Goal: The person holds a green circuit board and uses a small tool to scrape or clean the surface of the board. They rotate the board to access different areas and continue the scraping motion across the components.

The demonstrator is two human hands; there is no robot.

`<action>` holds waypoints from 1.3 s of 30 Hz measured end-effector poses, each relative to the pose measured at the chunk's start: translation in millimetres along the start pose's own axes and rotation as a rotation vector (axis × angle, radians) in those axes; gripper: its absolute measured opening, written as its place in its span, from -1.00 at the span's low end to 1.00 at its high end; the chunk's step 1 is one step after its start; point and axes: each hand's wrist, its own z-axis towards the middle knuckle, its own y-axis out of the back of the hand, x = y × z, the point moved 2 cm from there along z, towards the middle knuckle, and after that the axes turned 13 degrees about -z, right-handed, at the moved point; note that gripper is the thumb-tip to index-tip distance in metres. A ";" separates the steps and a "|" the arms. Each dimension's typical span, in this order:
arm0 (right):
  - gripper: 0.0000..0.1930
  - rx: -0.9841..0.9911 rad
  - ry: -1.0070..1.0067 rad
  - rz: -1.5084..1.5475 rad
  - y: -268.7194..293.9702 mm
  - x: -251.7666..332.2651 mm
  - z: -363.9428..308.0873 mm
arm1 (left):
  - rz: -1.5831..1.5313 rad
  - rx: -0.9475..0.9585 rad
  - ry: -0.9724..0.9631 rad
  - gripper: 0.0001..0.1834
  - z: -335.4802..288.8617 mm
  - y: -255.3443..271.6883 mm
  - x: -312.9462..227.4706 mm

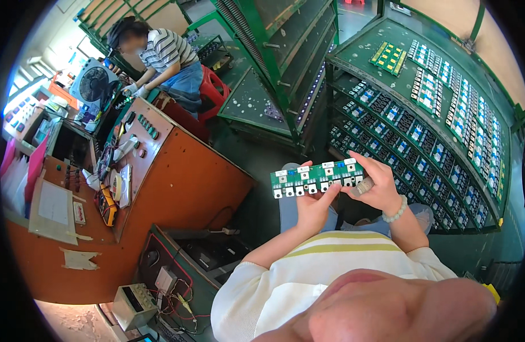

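Note:
A long green circuit board [316, 181] with rows of metal-tabbed components along both long edges is held up over my lap. Supporting it from below is my left hand [313, 212], its thumb against the near edge. My right hand [381, 185] grips the board's right end, and a greyish-brown wrap [363, 186] shows at one of its fingers. The right wrist carries a pale bead bracelet [394, 210]. The undersides of the board and the fingers behind it are hidden.
On my right stands a green tiered rack [353, 48] full of circuit boards. An orange workbench [182, 182] with a yellow multimeter [107, 206] is at left. Beyond it, a person [171, 62] works on a red stool [214, 94]. A power supply [134, 305] sits lower left.

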 end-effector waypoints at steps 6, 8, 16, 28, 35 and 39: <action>-0.30 -0.032 0.041 -0.016 -1.0 3.5 3.8 | 0.001 0.000 -0.022 -0.24 -0.4 2.2 -2.0; -0.30 -0.056 0.055 -0.012 -0.7 4.9 4.8 | 0.007 -0.001 -0.032 -0.24 -0.4 1.7 -2.2; -0.30 -0.045 0.025 -0.011 1.3 3.7 3.8 | 0.011 0.016 -0.029 -0.24 0.3 0.0 -0.9; -0.30 -0.054 -0.019 0.043 -2.2 -0.6 6.5 | 0.043 -0.001 -0.054 -0.26 6.9 3.3 -0.8; -0.29 -0.040 -0.025 0.073 -4.0 -4.9 7.3 | 0.030 0.011 -0.055 -0.26 10.4 5.7 3.9; -0.26 -0.024 -0.078 0.142 0.3 -5.9 8.2 | -0.021 0.001 -0.058 -0.27 13.6 -5.4 3.3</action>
